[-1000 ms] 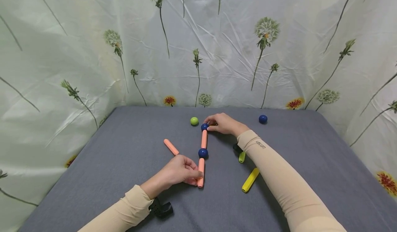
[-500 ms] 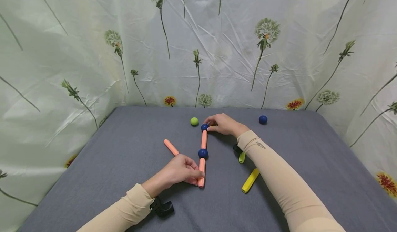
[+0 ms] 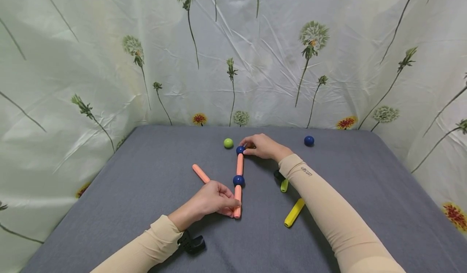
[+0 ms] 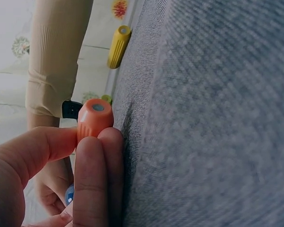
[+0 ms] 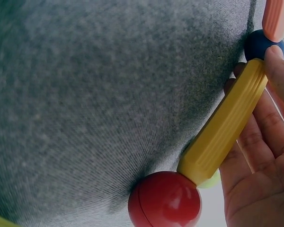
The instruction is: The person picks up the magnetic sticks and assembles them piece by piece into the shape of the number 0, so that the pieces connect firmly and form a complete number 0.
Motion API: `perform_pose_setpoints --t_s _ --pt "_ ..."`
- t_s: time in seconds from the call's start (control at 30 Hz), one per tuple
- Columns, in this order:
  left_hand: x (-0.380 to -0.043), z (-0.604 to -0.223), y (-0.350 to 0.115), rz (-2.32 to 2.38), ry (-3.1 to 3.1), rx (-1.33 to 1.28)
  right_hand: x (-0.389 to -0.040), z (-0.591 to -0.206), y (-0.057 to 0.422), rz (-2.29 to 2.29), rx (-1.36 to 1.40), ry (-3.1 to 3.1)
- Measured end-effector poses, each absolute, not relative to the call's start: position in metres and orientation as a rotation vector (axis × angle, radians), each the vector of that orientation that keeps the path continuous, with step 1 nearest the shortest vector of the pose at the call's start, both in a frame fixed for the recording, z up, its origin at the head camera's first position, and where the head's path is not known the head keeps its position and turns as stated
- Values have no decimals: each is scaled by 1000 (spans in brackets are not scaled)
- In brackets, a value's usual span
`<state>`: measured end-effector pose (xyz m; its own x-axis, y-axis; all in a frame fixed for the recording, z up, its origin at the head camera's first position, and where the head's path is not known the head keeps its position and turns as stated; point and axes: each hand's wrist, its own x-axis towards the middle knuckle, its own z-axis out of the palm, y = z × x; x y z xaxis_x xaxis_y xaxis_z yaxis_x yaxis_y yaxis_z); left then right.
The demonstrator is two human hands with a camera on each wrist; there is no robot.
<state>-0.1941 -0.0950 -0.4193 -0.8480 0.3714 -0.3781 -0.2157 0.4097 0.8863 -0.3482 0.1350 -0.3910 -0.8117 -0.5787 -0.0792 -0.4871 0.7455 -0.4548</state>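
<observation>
My left hand (image 3: 213, 202) pinches a ribbed salmon rod (image 3: 238, 194) between thumb and fingers near its near end. In the left wrist view a grey disc shows in that rod's end. The rod's far end is at a blue ball (image 3: 238, 180), from which a second salmon rod (image 3: 239, 165) runs to a farther blue ball (image 3: 240, 150). My right hand (image 3: 265, 146) grips this farther ball. In the right wrist view a yellow rod (image 5: 222, 123) extends from the gripped ball along the palm to a red ball (image 5: 164, 201); the head view mostly hides both behind the hand.
Another salmon rod (image 3: 201, 173) lies left of the chain, partly behind my left hand. A light green ball (image 3: 228, 143) and a blue ball (image 3: 309, 140) lie toward the back. A green rod (image 3: 284, 185) and yellow rod (image 3: 294, 213) lie beside my right forearm. Curtain behind.
My left hand has nudged the near salmon rod slightly forward and right, bringing it closer in line with the middle blue ball. My right hand has stayed in place.
</observation>
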Motion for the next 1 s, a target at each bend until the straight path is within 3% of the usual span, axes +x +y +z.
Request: perform_pose_setpoints --t_s 1.0 --pt "-194 -414 -101 1393 2343 298 -350 -388 135 -684 -862 2677"
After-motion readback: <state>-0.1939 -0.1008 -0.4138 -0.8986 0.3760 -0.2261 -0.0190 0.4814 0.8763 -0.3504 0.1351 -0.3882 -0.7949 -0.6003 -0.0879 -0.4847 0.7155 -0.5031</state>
